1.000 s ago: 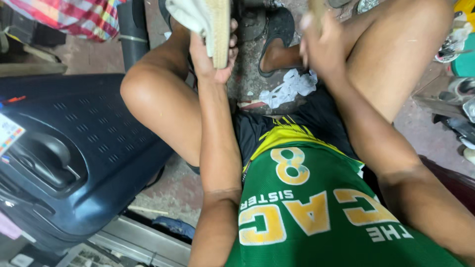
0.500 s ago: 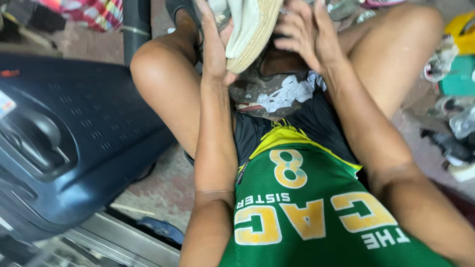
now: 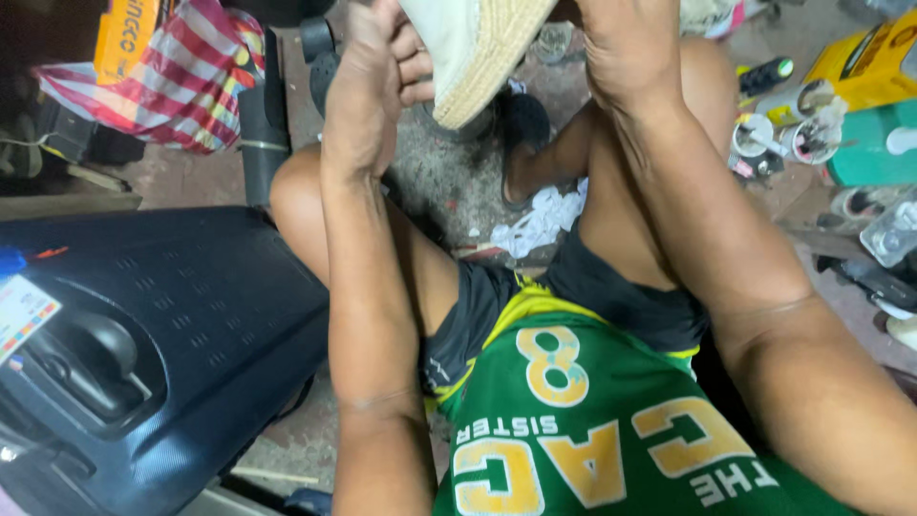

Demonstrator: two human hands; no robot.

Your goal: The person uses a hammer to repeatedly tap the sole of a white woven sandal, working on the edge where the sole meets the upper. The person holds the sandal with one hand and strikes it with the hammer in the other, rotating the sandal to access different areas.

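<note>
We hold a shoe [image 3: 473, 48] with a woven sole at twelve o'clock: our left hand [image 3: 373, 81] has its fingers clamped on its side, our right hand [image 3: 626, 53] grips the other. A dark suitcase [image 3: 143, 334] sits at eight o'clock.

Grey concrete floor [image 3: 449, 191]; dark blue suitcase [image 3: 162, 325] lying left.

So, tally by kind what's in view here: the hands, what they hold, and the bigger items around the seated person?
Hands: 2, left hand and right hand, both on the shoe
White shoe with woven sole: 1
Dark blue suitcase: 1
Striped bag: 1
Yellow box: 1
Crumpled white rag: 1
Total: 7
</note>
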